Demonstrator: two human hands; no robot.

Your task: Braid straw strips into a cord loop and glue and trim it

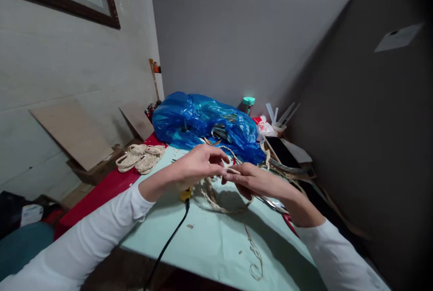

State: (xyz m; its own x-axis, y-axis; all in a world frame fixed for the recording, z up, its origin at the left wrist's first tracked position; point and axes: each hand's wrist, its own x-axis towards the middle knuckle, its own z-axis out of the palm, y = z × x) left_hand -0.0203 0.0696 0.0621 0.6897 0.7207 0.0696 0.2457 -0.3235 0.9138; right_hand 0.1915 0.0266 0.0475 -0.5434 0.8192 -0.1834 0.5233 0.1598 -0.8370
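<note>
Both hands meet over the pale green tabletop [216,246]. My left hand [199,162] is closed, its thumb and fingers pinching a strand of straw cord. My right hand [253,180] grips the same straw cord [233,171], fingertips close against the left ones. Below them a braided length of straw cord [214,203] curves in a loop on the table. A yellow tool [185,194] with a black cable lies partly behind my left wrist. A thin loose strand [256,255] curls on the near part of the tabletop.
A big blue plastic bag [203,117] fills the table's back. Woven straw sandals [142,158] rest on red cloth [111,191] at left. A dark-screened phone [282,151], a green-lidded jar [248,103] and a cup of white sticks [280,126] stand at right, before grey panels.
</note>
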